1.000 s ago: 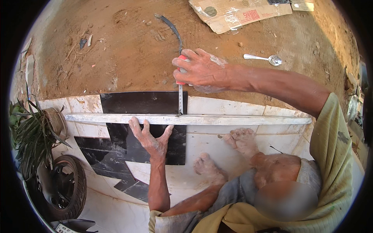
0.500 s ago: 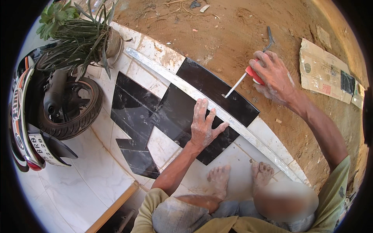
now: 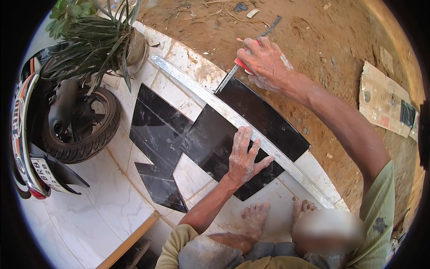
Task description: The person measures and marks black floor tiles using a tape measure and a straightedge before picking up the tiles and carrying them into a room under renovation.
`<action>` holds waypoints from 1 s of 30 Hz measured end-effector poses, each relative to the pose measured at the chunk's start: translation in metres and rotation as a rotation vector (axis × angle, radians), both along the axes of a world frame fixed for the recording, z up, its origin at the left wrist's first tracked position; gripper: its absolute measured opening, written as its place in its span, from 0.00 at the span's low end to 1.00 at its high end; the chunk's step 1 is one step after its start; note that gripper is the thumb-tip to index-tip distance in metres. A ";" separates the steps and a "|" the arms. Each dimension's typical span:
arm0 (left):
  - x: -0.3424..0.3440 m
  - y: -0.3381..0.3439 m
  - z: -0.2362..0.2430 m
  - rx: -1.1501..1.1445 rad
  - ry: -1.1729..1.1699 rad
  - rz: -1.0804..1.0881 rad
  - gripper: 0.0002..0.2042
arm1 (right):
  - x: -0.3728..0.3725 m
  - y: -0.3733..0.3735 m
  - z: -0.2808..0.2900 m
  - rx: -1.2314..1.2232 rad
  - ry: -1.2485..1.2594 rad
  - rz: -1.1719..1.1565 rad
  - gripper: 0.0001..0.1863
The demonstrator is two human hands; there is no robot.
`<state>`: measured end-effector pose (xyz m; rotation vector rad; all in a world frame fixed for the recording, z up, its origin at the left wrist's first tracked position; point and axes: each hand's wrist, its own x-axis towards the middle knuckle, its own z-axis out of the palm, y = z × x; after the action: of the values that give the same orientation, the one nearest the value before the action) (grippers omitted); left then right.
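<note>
- Since the earlier view, the left hand (image 3: 244,157) has stayed flat on the black tile (image 3: 251,134) while the view swung nearer; the right hand (image 3: 264,60) has kept its place at the far end of the straightedge (image 3: 242,123).
- Straightedge: a long pale metal bar lying diagonally across the black tile, taken as the landmark.
- Left hand: released, fingers spread, palm pressing the tile just on the near side of the straightedge.
- Right hand: clenched on the red handle of a tile scriber (image 3: 233,74), its blade tip touching the straightedge's far end.
- Black tile: judged stiff, heavy, glossy and slippery, brittle at edges; best gripped by opposite edges.
- Potted plant (image 3: 98,40) and scooter wheel (image 3: 80,130): well beyond the straightedge's left end.
</note>
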<state>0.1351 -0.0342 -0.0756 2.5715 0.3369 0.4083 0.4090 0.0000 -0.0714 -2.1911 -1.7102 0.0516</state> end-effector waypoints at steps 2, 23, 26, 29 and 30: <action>-0.002 0.001 0.000 -0.003 0.007 -0.005 0.33 | -0.001 0.008 -0.005 0.011 -0.026 0.012 0.31; 0.000 0.000 -0.003 -0.006 0.024 -0.024 0.34 | -0.002 0.019 -0.018 0.117 -0.013 0.054 0.12; 0.000 0.000 -0.003 -0.009 0.030 -0.033 0.34 | -0.002 0.019 -0.024 0.125 -0.007 0.050 0.12; 0.000 0.000 -0.003 -0.007 0.034 -0.032 0.34 | -0.002 0.018 -0.025 0.162 -0.051 0.042 0.11; -0.001 0.001 -0.003 -0.005 0.035 -0.034 0.34 | -0.003 0.019 -0.023 0.157 -0.044 0.047 0.10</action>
<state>0.1342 -0.0335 -0.0786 2.5785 0.3063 0.3505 0.4061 0.0189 -0.0943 -2.0530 -1.7275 -0.1160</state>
